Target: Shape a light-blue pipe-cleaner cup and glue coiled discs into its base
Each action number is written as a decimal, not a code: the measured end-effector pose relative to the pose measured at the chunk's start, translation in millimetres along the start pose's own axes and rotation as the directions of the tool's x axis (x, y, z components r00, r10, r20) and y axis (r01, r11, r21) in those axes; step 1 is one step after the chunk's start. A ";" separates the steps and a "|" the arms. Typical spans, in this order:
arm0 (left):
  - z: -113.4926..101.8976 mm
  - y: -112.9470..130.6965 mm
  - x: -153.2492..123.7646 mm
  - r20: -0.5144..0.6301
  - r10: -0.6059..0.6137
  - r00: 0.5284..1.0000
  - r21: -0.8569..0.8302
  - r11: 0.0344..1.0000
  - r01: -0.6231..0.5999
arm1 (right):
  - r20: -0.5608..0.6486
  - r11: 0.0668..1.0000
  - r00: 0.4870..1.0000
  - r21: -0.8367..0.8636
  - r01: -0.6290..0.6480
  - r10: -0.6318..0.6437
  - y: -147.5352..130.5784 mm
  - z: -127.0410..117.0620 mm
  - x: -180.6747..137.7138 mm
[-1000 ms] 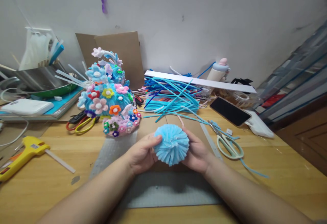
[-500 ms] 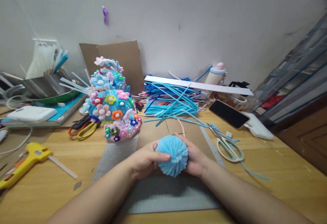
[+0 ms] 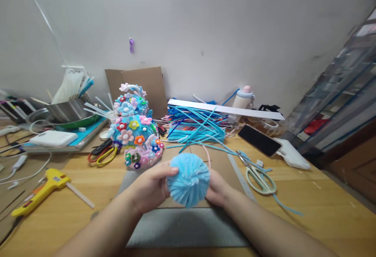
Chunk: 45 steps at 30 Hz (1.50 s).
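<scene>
Both my hands hold a round light-blue pipe-cleaner ball (image 3: 188, 180) a little above the table. My left hand (image 3: 148, 186) grips its left side, thumb on top. On the right, my right hand (image 3: 216, 188) cups the ball from behind, fingers curled and mostly hidden. Just beyond my left hand stands a blue pipe-cleaner figure covered in small coloured flowers (image 3: 134, 132). A grey mat (image 3: 188, 229) lies under my forearms.
A heap of blue pipe cleaners (image 3: 195, 126) lies behind. Pale green scissors (image 3: 260, 175) and a black phone (image 3: 259, 139) are at the right. A yellow glue gun (image 3: 44, 188) and red-yellow scissors (image 3: 102, 156) lie left. A metal pan (image 3: 69, 112), cardboard (image 3: 138, 83), bottle (image 3: 243, 96).
The ball and both hands have shifted slightly left and a little nearer to me; the camera has tilted up and turned left, showing more wall and the table's left side.
</scene>
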<state>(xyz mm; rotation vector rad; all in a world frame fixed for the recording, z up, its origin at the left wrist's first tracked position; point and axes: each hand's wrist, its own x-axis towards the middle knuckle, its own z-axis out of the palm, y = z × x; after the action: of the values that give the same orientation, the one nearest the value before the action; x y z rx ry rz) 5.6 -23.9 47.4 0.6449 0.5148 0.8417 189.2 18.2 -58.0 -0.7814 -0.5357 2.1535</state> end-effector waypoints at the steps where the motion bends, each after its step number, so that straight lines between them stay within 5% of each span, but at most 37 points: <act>1: 2.8 2.1 -8.7 0.028 0.006 1.000 -0.020 1.000 -0.005 | -0.007 1.000 1.000 0.000 -0.010 0.010 -0.5 -2.2 1.1; 4: -3.1 -0.2 -32.9 0.057 0.056 0.997 -0.213 0.976 -0.043 | -0.030 0.999 0.999 0.005 -0.044 0.044 -4.3 -5.7 0.6; 8: -40.8 -19.4 -48.9 0.016 0.267 0.964 -0.470 0.853 -0.229 | -0.044 0.997 0.996 -0.003 -0.076 0.076 -8.6 -5.6 -3.1; 14: -83.3 -39.5 -50.2 -0.252 0.395 0.884 -0.565 0.681 -0.465 | -0.041 0.996 0.997 -0.058 -0.074 0.071 -9.3 -2.7 -6.7; 19: -87.6 -42.2 -48.2 -0.285 0.413 0.865 -0.563 0.658 -0.500 | -0.025 0.985 0.999 -0.171 -0.036 0.032 -10.2 -1.5 -9.6; 25: -77.9 -47.6 -40.5 -0.171 0.292 0.941 -0.541 0.771 -0.337 | 0.063 0.891 0.973 -0.393 0.229 -0.222 -7.2 13.3 -20.1; 28: -55.2 -45.8 -30.5 -0.091 0.217 0.972 -0.546 0.805 -0.231 | 0.232 0.712 0.896 -0.546 0.442 -0.378 -14.3 32.6 -36.1; 31: -27.6 -41.8 -15.4 -0.072 0.134 0.988 -0.534 0.832 -0.152 | 0.615 0.038 0.709 -0.745 0.665 -0.346 -28.6 49.9 -50.3; 32: -19.4 -40.2 -9.8 -0.065 0.104 0.992 -0.522 0.844 -0.123 | 0.664 -0.090 0.678 -0.732 0.675 -0.314 -33.9 53.2 -52.9; 34: -6.2 -37.0 1.2 -0.059 0.070 0.996 -0.498 0.862 -0.090 | 0.683 -0.194 0.662 -0.727 0.659 -0.309 -43.7 55.4 -54.1; 40: 3.6 -33.0 28.2 -0.045 0.082 0.996 -0.475 0.875 -0.094 | 0.618 -0.081 0.695 -0.766 0.638 -0.367 -74.0 47.8 -45.0; 45: -18.5 -49.2 41.8 -0.128 0.051 0.991 -0.485 0.868 -0.107 | 0.578 0.217 0.736 -0.714 0.665 -0.353 -127.3 54.2 -45.9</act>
<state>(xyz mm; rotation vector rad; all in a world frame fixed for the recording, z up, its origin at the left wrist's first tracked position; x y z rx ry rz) 42.6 -9.0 -6.7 0.1487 0.3518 1.0440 242.4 54.5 72.8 -0.6232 -1.9584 1.1573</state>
